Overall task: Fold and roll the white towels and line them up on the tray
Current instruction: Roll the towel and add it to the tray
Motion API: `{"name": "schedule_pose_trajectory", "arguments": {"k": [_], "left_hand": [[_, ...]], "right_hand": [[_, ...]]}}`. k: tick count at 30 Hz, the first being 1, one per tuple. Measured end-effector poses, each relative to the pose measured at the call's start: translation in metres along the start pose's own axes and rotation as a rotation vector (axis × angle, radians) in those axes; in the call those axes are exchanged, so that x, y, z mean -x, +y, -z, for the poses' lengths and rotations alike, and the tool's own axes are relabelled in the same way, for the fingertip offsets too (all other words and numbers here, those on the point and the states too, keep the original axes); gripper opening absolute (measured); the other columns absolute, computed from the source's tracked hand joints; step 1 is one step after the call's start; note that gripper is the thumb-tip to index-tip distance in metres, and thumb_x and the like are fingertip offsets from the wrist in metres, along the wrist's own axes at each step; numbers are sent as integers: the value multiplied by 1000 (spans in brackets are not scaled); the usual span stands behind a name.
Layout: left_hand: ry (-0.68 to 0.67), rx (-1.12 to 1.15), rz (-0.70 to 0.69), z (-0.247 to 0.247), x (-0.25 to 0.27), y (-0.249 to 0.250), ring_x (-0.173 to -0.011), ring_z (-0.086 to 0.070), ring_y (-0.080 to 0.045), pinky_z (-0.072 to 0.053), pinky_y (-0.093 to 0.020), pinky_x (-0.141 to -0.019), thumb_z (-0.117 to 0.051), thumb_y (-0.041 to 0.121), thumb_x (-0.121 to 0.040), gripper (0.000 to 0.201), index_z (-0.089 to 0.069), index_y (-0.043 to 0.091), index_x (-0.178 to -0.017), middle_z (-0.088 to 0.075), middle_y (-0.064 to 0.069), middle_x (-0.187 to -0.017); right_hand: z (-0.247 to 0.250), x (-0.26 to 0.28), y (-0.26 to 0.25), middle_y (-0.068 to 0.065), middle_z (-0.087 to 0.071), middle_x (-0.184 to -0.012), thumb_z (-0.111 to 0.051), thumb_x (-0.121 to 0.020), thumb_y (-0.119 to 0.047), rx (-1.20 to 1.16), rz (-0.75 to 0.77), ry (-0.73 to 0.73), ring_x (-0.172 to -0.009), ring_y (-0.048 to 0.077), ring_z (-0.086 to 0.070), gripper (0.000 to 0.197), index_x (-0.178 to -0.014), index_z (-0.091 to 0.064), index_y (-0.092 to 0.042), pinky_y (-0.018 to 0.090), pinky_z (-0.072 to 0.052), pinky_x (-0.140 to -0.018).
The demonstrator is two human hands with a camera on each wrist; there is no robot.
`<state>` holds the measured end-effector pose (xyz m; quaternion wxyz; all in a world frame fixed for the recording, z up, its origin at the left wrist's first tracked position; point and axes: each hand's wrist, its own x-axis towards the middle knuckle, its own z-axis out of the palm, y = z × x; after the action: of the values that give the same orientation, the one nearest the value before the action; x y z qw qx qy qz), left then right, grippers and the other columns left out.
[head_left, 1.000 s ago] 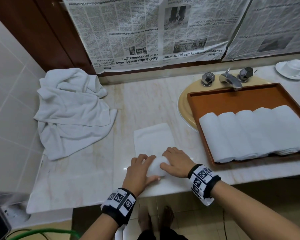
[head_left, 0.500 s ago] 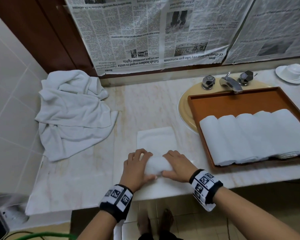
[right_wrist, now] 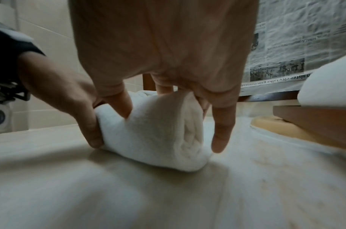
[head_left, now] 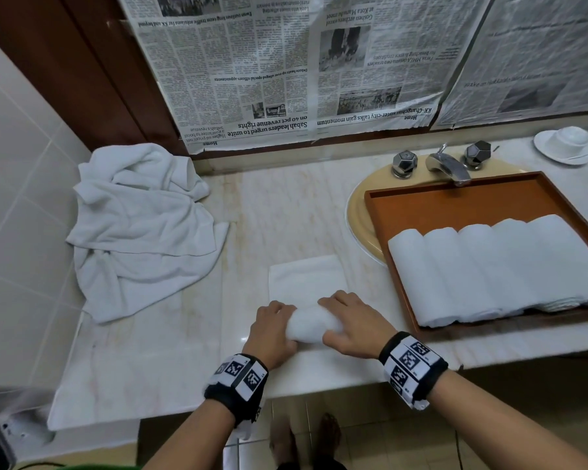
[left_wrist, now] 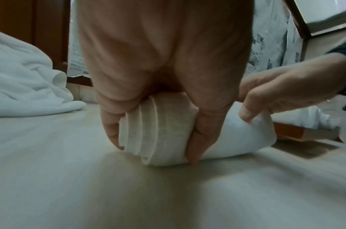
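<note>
Five rolled towels lie side by side in the tray, touching one another, each long axis running from the tray's near rim toward its far rim. The tray is a rectangular brown wooden piece with a low raised rim, set over the round beige sink. One partly rolled towel lies on the counter just left of the tray; its rolled part is a short cylinder with the long axis parallel to the tray's near rim, and its unrolled flat part extends away from the roll toward the wall. The cloth is white terry with a fine nap; the left wrist view shows layered edges at the roll's left end, and the right wrist view shows a spiral at its right end. The left hand grips the roll's left end, fingers curled over the top, thumb on the near side. The right hand grips the right end, fingers spread and bent down over the roll. One loose heap of crumpled white towels lies on the counter well left of the tray. The counter is pale polished marble. One chrome faucet with two faceted knobs stands just behind the tray.
</note>
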<state>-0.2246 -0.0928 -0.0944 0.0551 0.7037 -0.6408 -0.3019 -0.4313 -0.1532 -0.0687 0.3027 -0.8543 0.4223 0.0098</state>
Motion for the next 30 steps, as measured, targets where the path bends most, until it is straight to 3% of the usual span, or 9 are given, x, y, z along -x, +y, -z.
{"name": "schedule_pose_trajectory", "arguments": {"k": [4, 7, 11, 14, 18, 22, 25, 28, 30], "left_hand": [[-39, 25, 15, 4, -1, -2, -121, -38, -26, -40, -38, -101, -67, 29, -81, 64, -44, 26, -140, -41, -2, -136], [53, 176, -72, 2, 6, -4, -123, -36, -21, -37, -32, -103, -69, 24, -76, 78, -34, 29, -145, -25, 8, -145], [151, -26, -176, -8, 12, -6, -119, -40, -22, -42, -35, -92, -68, 51, -74, 72, -46, 27, -138, -42, 6, -137], [54, -55, -92, 0, 6, 1, -114, -41, -21, -44, -35, -85, -70, 56, -76, 66, -49, 28, -132, -46, 6, -126], [-165, 13, 38, 22, -16, 5, -115, -43, -26, -42, -43, -97, -73, 52, -78, 65, -49, 24, -131, -46, -2, -124], [-260, 0, 60, 28, -31, 0, -120, -46, -27, -42, -42, -98, -75, 59, -72, 70, -51, 27, -130, -46, 0, -127], [-42, -42, 9, 21, -15, 5, -130, -33, -22, -36, -44, -104, -72, 61, -74, 86, -35, 32, -146, -29, 6, -144], [245, -206, -138, 6, 4, 7, -130, -37, -25, -34, -46, -101, -71, 57, -75, 80, -39, 30, -143, -37, 4, -145], [215, -230, -108, -1, 9, 6, -132, -37, -26, -33, -46, -103, -69, 55, -79, 78, -37, 28, -145, -40, 2, -145]], "right_hand": [[-1, -1, 5, -3, -45, -123, -63, -81, -48, -61, -23, -18, -112, 16, -44, 62, -134, -47, -20, 31, -43, -92], [5, -9, 6, 0, -49, -112, -65, -82, -46, -68, -74, -36, -102, 18, -48, 47, -117, -59, -15, 32, -42, -88], [12, -19, 5, 5, -52, -111, -63, -86, -45, -49, -89, -119, -103, 22, -49, 41, -111, -62, -13, 34, -41, -90], [15, -17, 4, 3, -51, -118, -56, -88, -50, 0, -111, -150, -110, 23, -49, 48, -122, -58, -16, 38, -41, -93], [-1, -6, -5, 5, -56, -122, -38, -83, -53, 373, 5, 91, -105, 27, -54, 63, -131, -51, -14, 41, -47, -86], [-14, -9, 2, 7, -53, -122, -55, -73, -56, 391, 38, 82, -108, 29, -52, 76, -133, -47, -10, 39, -48, -84], [-4, -21, 5, 7, -47, -128, -61, -79, -50, 354, 19, 12, -115, 29, -44, 70, -134, -41, -12, 38, -41, -89], [6, -31, -1, 5, -48, -129, -63, -81, -54, 209, -58, -83, -118, 26, -43, 67, -131, -43, -13, 38, -41, -92], [9, -34, -1, 5, -49, -130, -65, -82, -53, 148, -87, -163, -119, 24, -43, 67, -132, -43, -14, 38, -41, -94]]}}
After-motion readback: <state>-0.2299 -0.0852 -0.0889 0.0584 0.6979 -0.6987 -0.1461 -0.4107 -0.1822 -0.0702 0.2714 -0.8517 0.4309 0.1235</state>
